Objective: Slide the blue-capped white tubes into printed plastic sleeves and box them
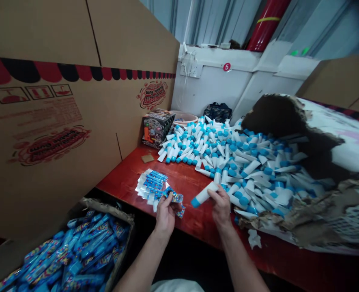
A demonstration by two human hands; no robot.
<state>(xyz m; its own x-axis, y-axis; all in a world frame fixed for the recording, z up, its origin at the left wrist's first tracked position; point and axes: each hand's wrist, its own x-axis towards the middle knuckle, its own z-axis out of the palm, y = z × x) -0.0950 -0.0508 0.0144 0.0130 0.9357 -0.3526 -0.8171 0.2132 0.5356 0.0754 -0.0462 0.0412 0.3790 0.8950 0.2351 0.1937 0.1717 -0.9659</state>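
My right hand (222, 205) is closed on the flat end of a white tube (207, 193), whose blue cap points down and to the left. Between the fingers of my left hand (166, 211) is a printed blue plastic sleeve (175, 197), pinched near the table's front edge. The sleeve and the tube are apart. Just behind my left hand, a fanned stack of clear and blue printed sleeves (151, 184) lies on the red table (121, 170). A large heap of white tubes with blue caps (216, 150) spreads beyond my right hand.
At lower left a carton (130, 221) holds many blue printed tubes. A torn white sack (343, 162) lies at right with tubes spilling out. At the back are a printed box (156, 129), a pink basin (185, 117) and a dark bag (218, 111). Tall cardboard (45, 162) walls the left.
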